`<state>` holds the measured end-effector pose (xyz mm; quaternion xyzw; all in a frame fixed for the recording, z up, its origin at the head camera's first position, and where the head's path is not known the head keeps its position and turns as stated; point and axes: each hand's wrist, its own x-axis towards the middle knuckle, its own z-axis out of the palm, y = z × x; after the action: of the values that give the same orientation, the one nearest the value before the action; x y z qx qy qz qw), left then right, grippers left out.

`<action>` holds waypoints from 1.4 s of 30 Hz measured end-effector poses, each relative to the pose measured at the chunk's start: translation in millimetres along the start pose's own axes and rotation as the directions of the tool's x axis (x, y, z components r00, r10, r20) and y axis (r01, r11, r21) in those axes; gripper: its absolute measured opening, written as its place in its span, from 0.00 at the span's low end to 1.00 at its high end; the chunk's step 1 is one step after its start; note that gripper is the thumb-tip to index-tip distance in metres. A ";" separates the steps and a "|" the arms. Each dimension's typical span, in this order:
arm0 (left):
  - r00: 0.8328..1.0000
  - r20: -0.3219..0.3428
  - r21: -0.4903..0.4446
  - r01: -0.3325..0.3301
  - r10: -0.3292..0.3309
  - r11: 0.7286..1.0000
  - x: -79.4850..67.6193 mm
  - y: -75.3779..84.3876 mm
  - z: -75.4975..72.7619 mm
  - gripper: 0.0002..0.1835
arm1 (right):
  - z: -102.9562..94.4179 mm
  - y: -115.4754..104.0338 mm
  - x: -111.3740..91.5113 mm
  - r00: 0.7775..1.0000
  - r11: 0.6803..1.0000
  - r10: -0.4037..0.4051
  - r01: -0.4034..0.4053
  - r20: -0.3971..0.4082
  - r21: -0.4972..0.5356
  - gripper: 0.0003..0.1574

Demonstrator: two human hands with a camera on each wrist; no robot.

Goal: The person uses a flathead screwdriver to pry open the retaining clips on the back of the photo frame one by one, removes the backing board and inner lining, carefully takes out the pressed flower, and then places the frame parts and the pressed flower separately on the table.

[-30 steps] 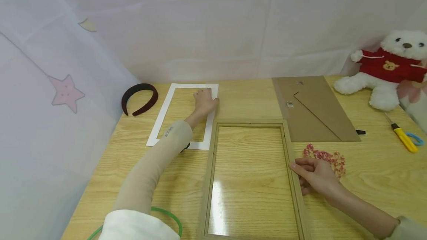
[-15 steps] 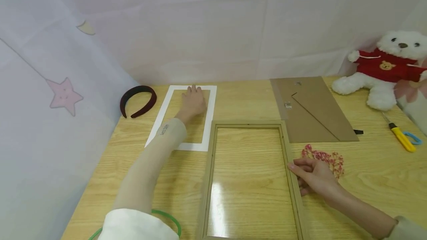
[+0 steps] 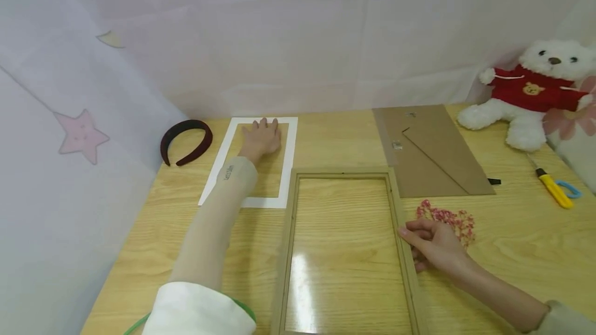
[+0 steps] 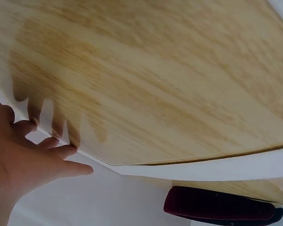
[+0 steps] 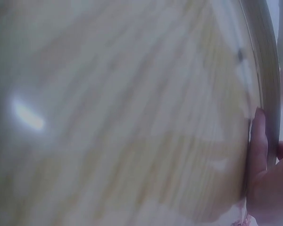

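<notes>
On the table lies a white mat board (image 3: 289, 159) with a rectangular opening. My left hand (image 3: 262, 137) reaches over that opening, fingers spread toward the far strip. In the left wrist view the fingertips (image 4: 68, 151) are at the mat's edge; whether they press on it I cannot tell. In front of me is a light wooden picture frame (image 3: 342, 172), with glare inside it as from a clear pane. My right hand (image 3: 440, 244) grips its right side, thumb on top and the other fingers along the outer side. The right wrist view shows the thumb (image 5: 258, 141) against the frame's side.
Behind the frame, to the right, lies a brown backing board (image 3: 428, 154). Pink dried flowers (image 3: 447, 217) are beside my right hand. A dark red headband (image 3: 186, 141), a yellow-handled screwdriver (image 3: 555, 189), a white teddy bear (image 3: 531, 92) and a green ring (image 3: 139, 323) surround the work.
My left hand has moved left from the mat board's right strip, its fingers now spread toward the far strip. The right hand keeps its grip on the picture frame. The head view shifts slightly.
</notes>
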<state>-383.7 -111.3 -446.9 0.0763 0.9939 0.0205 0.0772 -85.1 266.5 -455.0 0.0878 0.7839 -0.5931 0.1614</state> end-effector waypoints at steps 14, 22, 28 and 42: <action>0.997 -0.011 -0.035 0.070 -0.070 0.997 2.6 10.8 -2.8 0.32 | -0.7 -0.9 -2.1 1.000 1.000 -0.001 0.001 0.005 -0.010 0.36; 0.995 -0.025 -0.017 0.097 -0.097 0.995 10.3 9.7 3.1 0.31 | -3.3 -5.1 -3.9 0.999 0.995 -0.030 0.028 -0.019 -0.100 0.36; 0.994 -0.017 -0.023 0.104 -0.104 0.994 7.0 14.0 -0.6 0.30 | -4.8 -7.0 -1.1 0.970 0.896 -0.233 0.184 -0.074 -0.405 0.30; 0.991 -0.008 -0.031 0.136 -0.136 0.990 10.1 19.4 -0.8 0.30 | -10.2 -21.9 14.3 0.896 0.598 -0.444 0.319 0.028 -0.735 0.09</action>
<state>-390.8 -90.5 -446.6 0.0071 0.9967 0.0309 0.0744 -107.1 269.4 -437.9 -0.1066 0.9631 -0.2468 -0.0106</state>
